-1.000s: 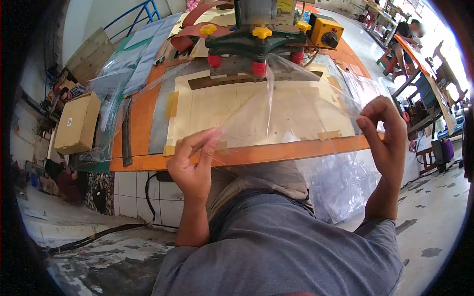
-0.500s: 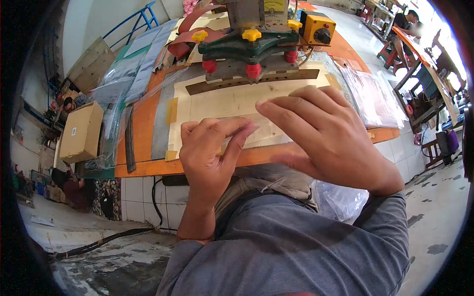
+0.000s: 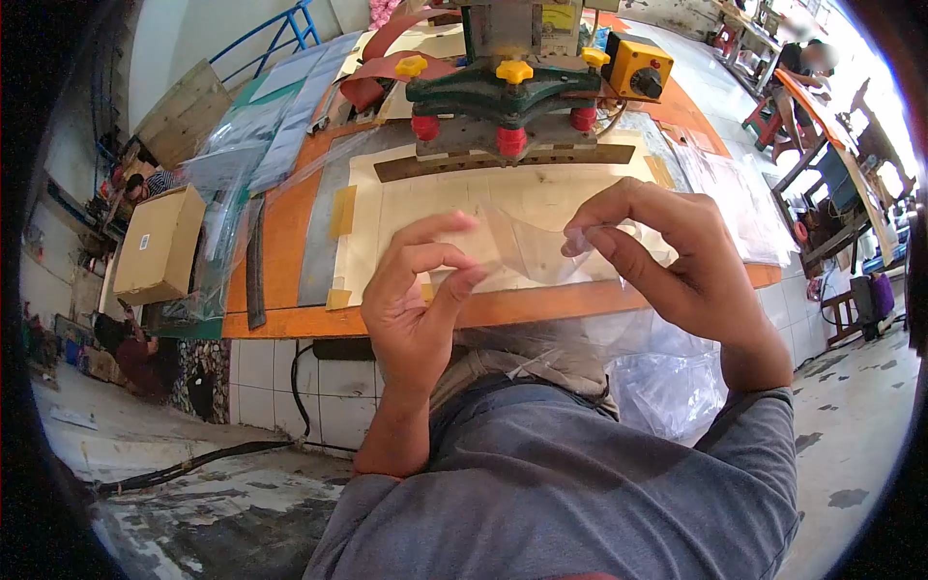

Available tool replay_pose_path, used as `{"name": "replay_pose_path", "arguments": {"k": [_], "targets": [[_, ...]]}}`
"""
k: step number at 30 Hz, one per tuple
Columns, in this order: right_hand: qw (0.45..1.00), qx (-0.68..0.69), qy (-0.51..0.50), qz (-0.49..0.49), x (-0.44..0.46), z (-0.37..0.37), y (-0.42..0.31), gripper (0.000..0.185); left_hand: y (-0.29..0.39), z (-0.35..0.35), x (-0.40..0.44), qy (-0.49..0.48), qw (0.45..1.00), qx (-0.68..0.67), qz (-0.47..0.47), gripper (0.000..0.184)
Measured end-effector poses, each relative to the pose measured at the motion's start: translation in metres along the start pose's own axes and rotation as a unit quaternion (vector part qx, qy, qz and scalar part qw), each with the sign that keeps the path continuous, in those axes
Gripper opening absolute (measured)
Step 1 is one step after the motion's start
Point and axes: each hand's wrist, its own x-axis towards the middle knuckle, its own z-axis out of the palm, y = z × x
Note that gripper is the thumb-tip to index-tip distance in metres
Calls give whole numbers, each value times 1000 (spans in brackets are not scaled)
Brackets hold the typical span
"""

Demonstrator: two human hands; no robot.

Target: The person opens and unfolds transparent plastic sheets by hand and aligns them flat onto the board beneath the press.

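Observation:
A clear plastic sheet [image 3: 536, 249] spans the gap between my hands, above the front edge of the orange table. My right hand [image 3: 657, 246] pinches its right side between thumb and fingers. At its left end my left hand [image 3: 420, 280] has thumb and index finger close together on the film, the other fingers curled loosely. Beneath lies a cream board [image 3: 416, 203] held by yellow tape. Behind it stands the green press head [image 3: 503, 89] with yellow knobs and red feet, over a dark metal strip [image 3: 406, 169].
A yellow control box [image 3: 638, 68] sits right of the press. Clear sheets [image 3: 739, 208] lie at the table's right, more plastic at its left. A cardboard box [image 3: 159, 246] stands far left. Bunched plastic [image 3: 667, 387] hangs below the table edge. People sit in the background.
My hands were wide apart with film stretched between them, then came close together. Now they are slightly apart again, with a short span of film between them.

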Motion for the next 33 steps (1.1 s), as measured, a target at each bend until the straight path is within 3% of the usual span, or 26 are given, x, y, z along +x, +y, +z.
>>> {"name": "replay_pose_path", "arguments": {"k": [3,6,8,12,17,21,24,28,31,33], "targets": [[999,17,1,-31,0,-1,6,11,4,8,5,-4,998,-51,31,18],[997,-9,-62,-50,1,-1,13,15,9,11,4,-24,991,-129,14,17],[990,-32,-138,-20,0,-3,14,22,15,4,0,-58,986,-125,-93,16],[993,-108,-31,-49,-10,-7,7,27,15,9,2,-11,994,-86,-62,16],[952,-302,-43,-8,-24,-33,-18,31,15,-1,6,54,995,-85,9,13],[959,-279,-39,8,-29,-30,-9,35,13,4,7,56,994,-88,21,19],[946,-319,-36,-37,-23,-19,-10,34,14,13,7,25,999,-32,20,24],[952,-292,14,-91,-9,10,-20,48,18,27,7,-11,997,-75,-17,31],[951,-288,15,-111,-6,19,-9,47,22,28,8,-8,997,-77,-27,39],[953,-294,-21,-68,-4,18,-2,27,24,26,8,-1,996,-83,-30,43]]}}
